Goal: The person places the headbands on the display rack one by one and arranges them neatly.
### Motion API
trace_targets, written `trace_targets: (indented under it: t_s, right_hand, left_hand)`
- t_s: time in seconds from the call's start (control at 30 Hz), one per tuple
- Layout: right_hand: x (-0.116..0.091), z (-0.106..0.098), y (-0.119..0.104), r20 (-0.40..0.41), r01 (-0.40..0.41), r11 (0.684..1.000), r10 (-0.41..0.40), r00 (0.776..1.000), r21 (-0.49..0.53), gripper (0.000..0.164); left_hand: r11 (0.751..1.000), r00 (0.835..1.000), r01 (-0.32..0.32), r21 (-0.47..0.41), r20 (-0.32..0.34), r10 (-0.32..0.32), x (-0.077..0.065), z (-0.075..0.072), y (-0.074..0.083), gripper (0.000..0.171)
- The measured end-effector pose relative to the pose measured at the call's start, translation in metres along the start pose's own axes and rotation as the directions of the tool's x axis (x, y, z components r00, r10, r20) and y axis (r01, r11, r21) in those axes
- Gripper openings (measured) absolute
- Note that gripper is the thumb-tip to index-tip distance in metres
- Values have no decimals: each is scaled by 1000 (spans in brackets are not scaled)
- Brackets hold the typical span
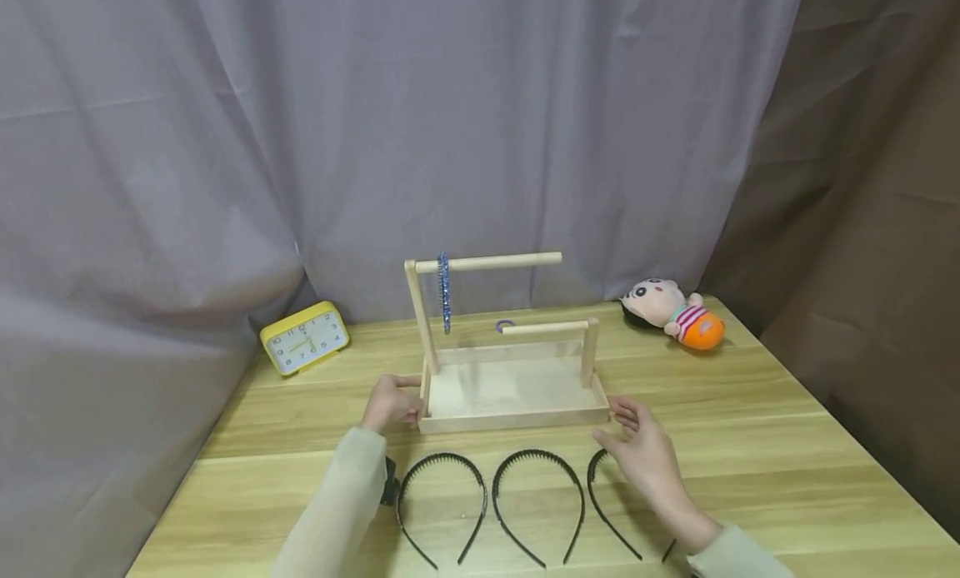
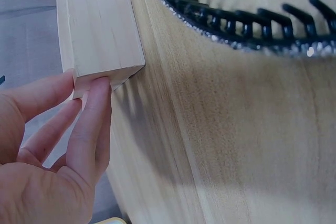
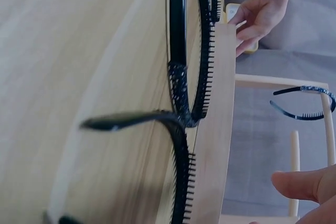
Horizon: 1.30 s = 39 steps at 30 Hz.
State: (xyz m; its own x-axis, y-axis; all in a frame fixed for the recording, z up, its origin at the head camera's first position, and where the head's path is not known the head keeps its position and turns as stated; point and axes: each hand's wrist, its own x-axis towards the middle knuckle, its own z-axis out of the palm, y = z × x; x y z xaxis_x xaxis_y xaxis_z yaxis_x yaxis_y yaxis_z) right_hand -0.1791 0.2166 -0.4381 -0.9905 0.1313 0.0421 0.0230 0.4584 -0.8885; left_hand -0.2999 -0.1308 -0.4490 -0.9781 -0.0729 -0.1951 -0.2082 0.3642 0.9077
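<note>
A pale wooden stand (image 1: 517,422) has a shallow tray base and two horizontal rods at different heights. On its upper rod hangs a blue glittery headband (image 1: 445,299). My left hand (image 1: 390,403) touches the tray's left end with its fingertips, against the end face in the left wrist view. At the right front corner, my right hand (image 1: 648,461) has its fingers beside the tray and its thumb apart from it. Three black toothed headbands lie in front: a left one (image 1: 443,456), a middle one (image 1: 537,454) and a right one (image 1: 600,503) partly hidden by my right hand.
A yellow alarm clock (image 1: 305,338) stands at the back left of the wooden table. A plush doll (image 1: 678,314) lies at the back right. Near the lower rod's tip shows a small purple curved thing (image 1: 502,322). Grey curtains (image 1: 480,128) hang behind.
</note>
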Motion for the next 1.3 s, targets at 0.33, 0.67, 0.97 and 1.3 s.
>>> trace_targets:
  t_s: [0.33,0.67,0.97,1.3]
  right_hand:
    - [-2,-14,11,-11,-48,998,48,999,-50,76]
    - [-6,-33,23,-5,-76,988,76,997,-137,76]
    - [-7,-50,30,56,-83,970,98,994,-227,81]
    - [-13,-65,44,143,-147,938,200,969,-315,95]
  left_hand:
    - [1000,1000,1,-17,1,-1,-1,-1,1,57]
    - [1000,1000,-2,-3,1,2,0,2,1,54]
    - [1000,1000,0,18,-3,0,0,-3,1,53]
    - [999,1000,27,37,-3,-27,4,0,1,52]
